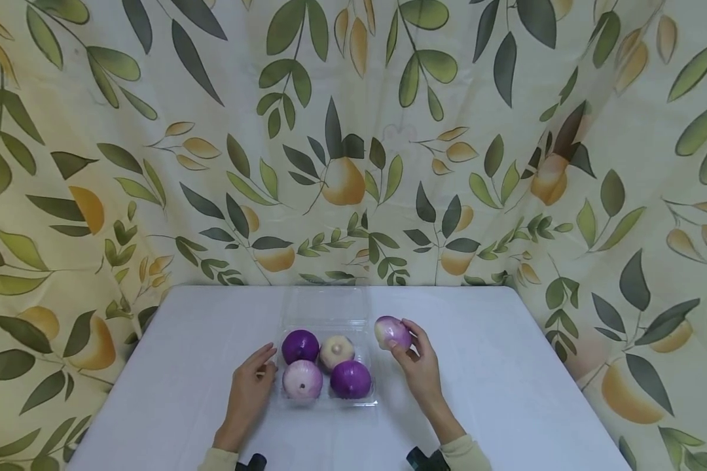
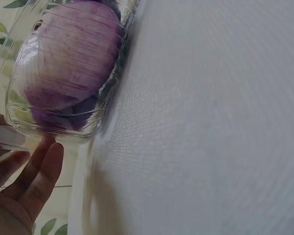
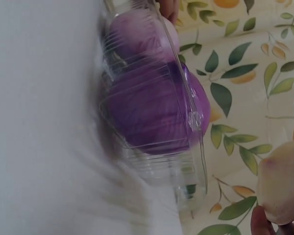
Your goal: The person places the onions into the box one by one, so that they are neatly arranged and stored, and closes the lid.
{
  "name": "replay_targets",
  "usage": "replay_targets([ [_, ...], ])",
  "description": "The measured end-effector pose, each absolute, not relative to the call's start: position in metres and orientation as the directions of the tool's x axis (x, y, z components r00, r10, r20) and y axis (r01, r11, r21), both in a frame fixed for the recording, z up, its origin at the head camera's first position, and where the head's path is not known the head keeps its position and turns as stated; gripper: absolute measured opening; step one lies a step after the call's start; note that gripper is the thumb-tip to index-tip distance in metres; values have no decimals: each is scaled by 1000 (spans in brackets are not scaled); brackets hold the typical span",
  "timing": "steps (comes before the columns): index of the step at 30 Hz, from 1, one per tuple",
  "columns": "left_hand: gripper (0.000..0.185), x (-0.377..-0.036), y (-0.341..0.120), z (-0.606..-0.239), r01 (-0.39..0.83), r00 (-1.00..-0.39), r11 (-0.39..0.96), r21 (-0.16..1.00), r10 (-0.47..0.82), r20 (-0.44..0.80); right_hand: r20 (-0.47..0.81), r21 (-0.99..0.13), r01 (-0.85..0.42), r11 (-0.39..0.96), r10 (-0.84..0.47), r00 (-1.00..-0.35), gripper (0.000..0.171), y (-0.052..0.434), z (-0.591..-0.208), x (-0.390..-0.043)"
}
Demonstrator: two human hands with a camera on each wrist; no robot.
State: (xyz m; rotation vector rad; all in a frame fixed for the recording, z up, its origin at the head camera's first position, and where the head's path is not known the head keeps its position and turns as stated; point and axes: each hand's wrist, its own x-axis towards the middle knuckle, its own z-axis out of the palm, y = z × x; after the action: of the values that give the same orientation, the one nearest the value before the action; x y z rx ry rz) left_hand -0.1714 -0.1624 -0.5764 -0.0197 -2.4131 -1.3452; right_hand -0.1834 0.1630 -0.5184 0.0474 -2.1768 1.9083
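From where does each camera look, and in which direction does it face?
Head: above, facing forward and down at the table; shows both hands, left hand, right hand holding an onion.
Left wrist: low on the table, facing the clear tray; fingers show.
Right wrist: low, opposite side; a fingertip shows.
Both wrist views share the tray.

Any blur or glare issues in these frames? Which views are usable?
Head view: sharp, evenly lit, soft shadows; the right hand with its onion reads clearly. Left wrist view: soft close-up focus, pale highlights on the clear tray. Right wrist view: tabletop smeared, tray edges blurred.
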Motion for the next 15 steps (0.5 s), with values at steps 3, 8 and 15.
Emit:
replay_targets([
  [3,31,-172,-163,-577,181,-931,547,818,-174,322,181,-975,-160,154,135,-974,54,160,-520,-181],
  [8,31,-172,-162,-577,182,-932,546,818,-170,321,140,-982,-121,146,132,-981,54,157,-522,-178],
  [15,31,-174,-162,-577,194,-924,538,820,-180,337,94,-992,-83,96,119,-988,54,155,-522,-176],
])
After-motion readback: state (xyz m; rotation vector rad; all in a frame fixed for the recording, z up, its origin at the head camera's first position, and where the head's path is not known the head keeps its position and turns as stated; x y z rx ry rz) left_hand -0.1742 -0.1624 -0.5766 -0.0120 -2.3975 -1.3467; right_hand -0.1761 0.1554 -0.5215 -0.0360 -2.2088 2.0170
